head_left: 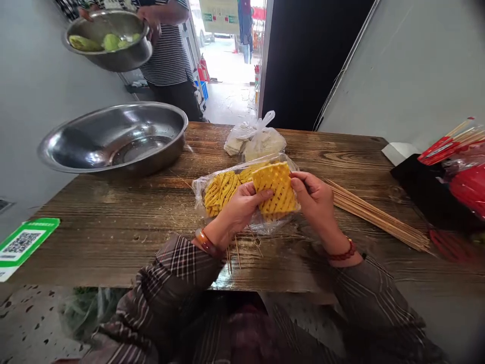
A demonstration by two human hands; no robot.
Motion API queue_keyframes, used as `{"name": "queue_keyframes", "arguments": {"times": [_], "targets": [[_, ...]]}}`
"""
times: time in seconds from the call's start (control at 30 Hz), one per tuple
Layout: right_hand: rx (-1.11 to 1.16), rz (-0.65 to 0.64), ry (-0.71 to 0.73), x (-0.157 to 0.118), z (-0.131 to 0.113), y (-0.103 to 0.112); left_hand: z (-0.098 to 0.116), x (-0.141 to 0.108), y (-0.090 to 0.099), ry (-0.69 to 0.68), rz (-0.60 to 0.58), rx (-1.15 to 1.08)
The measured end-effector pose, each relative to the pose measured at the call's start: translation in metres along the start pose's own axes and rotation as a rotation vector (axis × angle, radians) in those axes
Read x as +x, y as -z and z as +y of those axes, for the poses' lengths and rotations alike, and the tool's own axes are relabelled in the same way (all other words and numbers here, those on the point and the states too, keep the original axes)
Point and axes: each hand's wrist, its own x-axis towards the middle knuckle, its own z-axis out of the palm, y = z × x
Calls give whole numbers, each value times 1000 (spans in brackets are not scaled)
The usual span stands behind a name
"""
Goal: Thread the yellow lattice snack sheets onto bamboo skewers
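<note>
Between my two hands is a flat yellow food sheet [276,188] with a lattice of slits, like cut tofu. My left hand [242,205] is closed on its left edge, thumb laid across the front. On the upper right edge, my right hand [312,194] pinches the same sheet. Just behind and below lies a clear plastic bag [200,194], spread open, with more yellow slitted pieces [223,191] in it. Thin bamboo skewers [379,215] lie in a bundle to the right of my right hand. A few skewer ends [238,253] stick out below the bag.
A wide steel basin [151,156] stands at the table's left. Behind the bag sits a tied plastic bag [261,141] of pale pieces. A black box [413,187] with red packets is at right. Across the table, a person holds a steel bowl [125,55] of green vegetables.
</note>
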Motion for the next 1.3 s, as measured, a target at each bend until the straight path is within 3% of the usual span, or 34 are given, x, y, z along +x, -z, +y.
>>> {"name": "queue_keyframes", "arguments": {"times": [0.27, 0.33, 0.5, 0.63, 0.73, 0.9, 1.0, 1.13, 1.3], "targets": [[-76, 118, 165, -10, -15, 7, 25, 7, 17, -152, 209, -157], [8, 64, 122, -15, -21, 5, 28, 8, 20, -166, 224, -174], [409, -164, -194, -25, -30, -3, 32, 7, 21, -153, 231, -168], [434, -182, -222, -27, -29, -5, 33, 7, 21, -146, 229, -166], [237, -151, -86, -26, -29, -1, 32, 8, 21, -149, 228, -166], [-283, -56, 411, -22, -25, 2, 33, 7, 21, -145, 225, -161], [-418, -68, 504, -21, -19, 0, 33, 6, 20, -148, 224, -157], [-283, -141, 439, -23, -18, -4, 32, 7, 21, -160, 202, -152], [-58, -228, 202, -27, -25, -11, 31, 7, 23, -174, 177, -120]]}}
